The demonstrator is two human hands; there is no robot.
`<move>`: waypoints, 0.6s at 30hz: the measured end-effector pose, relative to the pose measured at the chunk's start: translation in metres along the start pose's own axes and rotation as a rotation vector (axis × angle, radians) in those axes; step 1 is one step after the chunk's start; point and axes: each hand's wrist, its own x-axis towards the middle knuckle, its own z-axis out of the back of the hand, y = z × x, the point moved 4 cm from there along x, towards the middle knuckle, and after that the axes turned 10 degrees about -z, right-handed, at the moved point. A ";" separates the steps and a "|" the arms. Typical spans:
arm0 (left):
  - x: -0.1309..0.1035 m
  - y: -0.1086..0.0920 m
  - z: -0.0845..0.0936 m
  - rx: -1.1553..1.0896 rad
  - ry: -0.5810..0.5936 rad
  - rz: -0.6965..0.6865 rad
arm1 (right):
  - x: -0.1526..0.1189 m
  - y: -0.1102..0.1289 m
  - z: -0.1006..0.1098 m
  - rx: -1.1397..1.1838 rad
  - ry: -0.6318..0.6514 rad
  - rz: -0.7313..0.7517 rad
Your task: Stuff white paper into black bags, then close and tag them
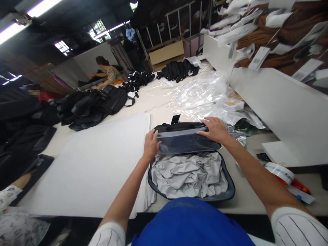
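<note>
A black bag lies unzipped before me. Crumpled pale grey paper (189,174) fills its near compartment, inside a dark rim (232,188). Its raised dark panel (184,142) has a shiny, see-through covering and stands at the far side. My left hand (151,145) is closed on the panel's left end, fingers over the edge. At the upper right corner my right hand (215,130) grips it, thumb in front and fingers at the top. A small black tag (175,119) sticks up behind the panel.
A stack of large white sheets (102,164) lies left of the bag. Black bags (94,104) are piled beyond it. Clear plastic bags (202,92) cover the far right. A tape dispenser (284,176) sits near a white partition (279,106). Other people work at left.
</note>
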 end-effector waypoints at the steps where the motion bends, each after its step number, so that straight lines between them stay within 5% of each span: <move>1: 0.016 0.007 0.000 0.036 0.107 -0.015 | 0.012 -0.004 -0.007 -0.069 0.112 -0.002; 4: 0.038 0.017 -0.002 0.049 0.298 -0.043 | 0.017 -0.011 -0.019 -0.152 0.361 -0.017; 6: 0.032 0.014 -0.001 0.046 0.328 -0.070 | -0.003 -0.007 -0.016 -0.156 0.351 0.008; 11: -0.024 -0.013 0.003 0.090 0.354 -0.195 | -0.099 0.013 -0.004 -0.085 0.249 0.043; 18: -0.112 -0.044 0.011 0.156 0.232 -0.314 | -0.210 0.035 -0.005 0.027 0.047 0.008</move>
